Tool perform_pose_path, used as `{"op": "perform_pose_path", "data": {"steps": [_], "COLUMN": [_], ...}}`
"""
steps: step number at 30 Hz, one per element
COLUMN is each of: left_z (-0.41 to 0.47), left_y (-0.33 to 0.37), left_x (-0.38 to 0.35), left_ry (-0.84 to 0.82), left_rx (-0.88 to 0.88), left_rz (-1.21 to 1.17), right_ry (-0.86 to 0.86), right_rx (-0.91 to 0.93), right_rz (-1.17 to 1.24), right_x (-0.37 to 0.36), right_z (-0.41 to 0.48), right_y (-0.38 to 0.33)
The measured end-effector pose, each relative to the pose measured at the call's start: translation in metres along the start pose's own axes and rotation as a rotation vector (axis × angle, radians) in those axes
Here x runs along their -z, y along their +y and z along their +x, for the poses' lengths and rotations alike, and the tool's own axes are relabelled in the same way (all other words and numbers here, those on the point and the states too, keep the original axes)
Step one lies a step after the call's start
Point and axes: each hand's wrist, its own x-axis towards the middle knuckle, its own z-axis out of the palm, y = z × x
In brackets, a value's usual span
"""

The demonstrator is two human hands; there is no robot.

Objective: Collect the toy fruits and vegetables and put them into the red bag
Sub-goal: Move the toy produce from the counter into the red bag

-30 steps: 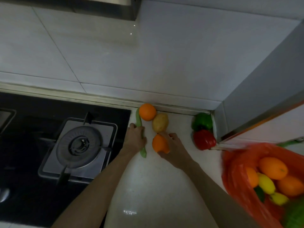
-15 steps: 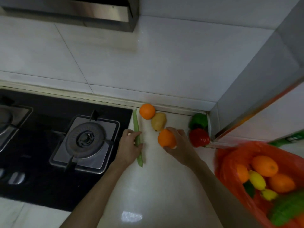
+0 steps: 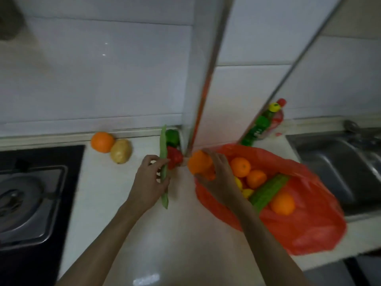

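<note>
My left hand (image 3: 148,182) grips a long green bean pod (image 3: 164,162), held upright above the counter. My right hand (image 3: 221,178) holds an orange (image 3: 199,162) at the left rim of the open red bag (image 3: 309,219). Inside the bag lie several oranges (image 3: 240,167), lemons (image 3: 246,191) and a green cucumber (image 3: 268,189). On the counter by the wall sit another orange (image 3: 102,142) and a potato (image 3: 121,151). A green pepper (image 3: 172,137) and a red pepper (image 3: 175,156) stand in the corner, partly behind the bean.
A black gas hob (image 3: 31,195) with a burner fills the left. A steel sink (image 3: 338,162) lies to the right of the bag. A green bottle with a yellow cap (image 3: 261,124) leans by the wall behind the bag. A vertical wall edge (image 3: 198,100) juts out between.
Both hands have moved right from the pile by the hob: the left lifted the bean pod, the right carried the orange to the bag's rim. The view has swung right, showing the sink.
</note>
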Motion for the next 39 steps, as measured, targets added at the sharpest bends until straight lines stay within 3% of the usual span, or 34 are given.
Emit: {"op": "perform_pose_path", "data": {"steps": [9,18,26,39], "left_z": [0.004,-0.001,-0.012,-0.023], "left_y": [0.085,0.114,0.105,0.101], "left_x": [-0.113,-0.186,-0.208,-0.203], "left_ry": [-0.263,-0.418,-0.546,-0.476], "left_rx": [-0.119,-0.175,-0.104,-0.088], "left_rz": [-0.077,0.011,0.151,0.168], "right_ry": [0.141,0.105,0.037,-0.157], "right_rx": [-0.259,-0.429,-0.495,-0.458], "right_rz": [-0.013,-0.018,-0.029,-0.138], "right_x": [0.094,0.120,0.120,0.110], "right_z": [-0.069,-0.114,-0.130,-0.148], "right_y": [0.088,0.138,0.156,0.156]}}
